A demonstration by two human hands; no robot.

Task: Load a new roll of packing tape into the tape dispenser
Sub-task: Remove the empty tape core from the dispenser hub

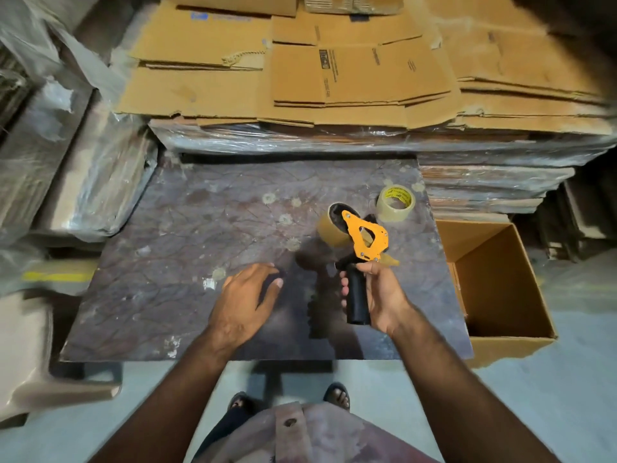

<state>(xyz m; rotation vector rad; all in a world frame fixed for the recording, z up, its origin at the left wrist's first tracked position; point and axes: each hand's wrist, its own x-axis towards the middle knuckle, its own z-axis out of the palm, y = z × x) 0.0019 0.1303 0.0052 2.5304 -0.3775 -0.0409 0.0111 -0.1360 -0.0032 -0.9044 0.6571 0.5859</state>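
Observation:
My right hand (379, 294) grips the black handle of the tape dispenser (365, 240), which has an orange frame and is held upright above the dark table (200, 262). A brown tape roll (332, 228) sits mounted on the dispenser's left side, and a short tab of tape sticks out at the right by my thumb. A second, clear tape roll (396, 202) with a yellow label inside its core lies flat on the table behind the dispenser. My left hand (247, 304) hovers over the table with relaxed fingers and holds nothing.
An open, empty cardboard box (500, 282) stands on the floor right of the table. Flattened cartons (334, 71) are stacked on plastic-wrapped bundles behind the table. More wrapped bundles (66, 182) lie at the left. My sandalled feet show below the table's near edge.

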